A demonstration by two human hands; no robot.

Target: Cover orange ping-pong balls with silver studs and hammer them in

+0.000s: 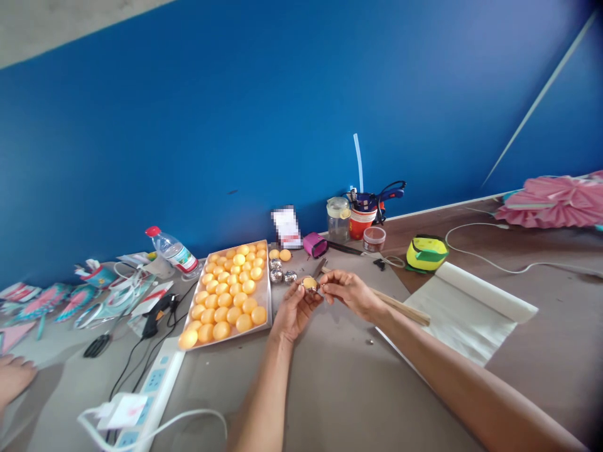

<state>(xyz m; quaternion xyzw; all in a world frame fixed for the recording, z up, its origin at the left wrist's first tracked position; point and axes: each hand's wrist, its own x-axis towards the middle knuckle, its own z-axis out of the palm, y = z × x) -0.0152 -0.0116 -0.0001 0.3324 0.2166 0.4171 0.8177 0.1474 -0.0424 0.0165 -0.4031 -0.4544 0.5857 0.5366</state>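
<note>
My left hand [296,307] is closed around a small yellow ball [309,283], held up by the fingertips above the grey table [330,389]. My right hand [349,290] pinches at the ball's right side; what its fingertips grip is too small to make out. A white tray [270,300] full of several yellow-orange balls lies just left of my hands. Two silvery wrapped balls [281,275] and two loose orange balls [279,254] sit behind the tray's far corner.
A wooden stick [400,306] and a roll of white paper [471,295] lie to the right. Cups with tools [362,220], a jar [338,218], a yellow-green tape holder [426,253], a water bottle [173,252], a power strip [151,395] and scissors [97,345] surround the work area. Another person's hand [14,376] rests at far left.
</note>
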